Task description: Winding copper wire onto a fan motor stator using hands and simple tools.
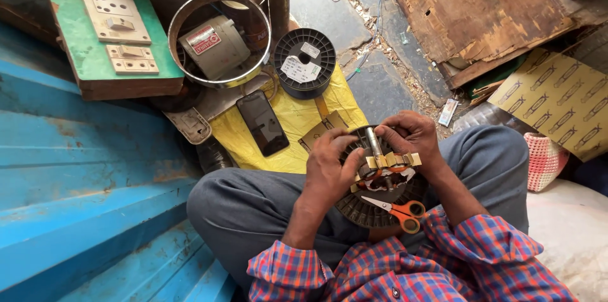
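I sit cross-legged with a round dark motor stator [373,210] resting on my lap. A metal shaft [375,143] stands up from its centre, and yellowish insulation strips [392,160] cross the winding slots. My left hand [329,166] grips the stator's left side, fingers curled over its rim. My right hand [411,137] holds the top right edge, fingertips pinching by the shaft and strips. Orange-handled scissors [396,208] lie on the stator's lower part, touching neither hand.
A black phone [263,122] and a black wire spool [304,63] lie on a yellow sheet [297,121] ahead. Farther left sit a metal ring around a small motor [215,45] and a green switch board [107,36]. Blue metal sheeting [82,169] lies left; cardboard [557,99] right.
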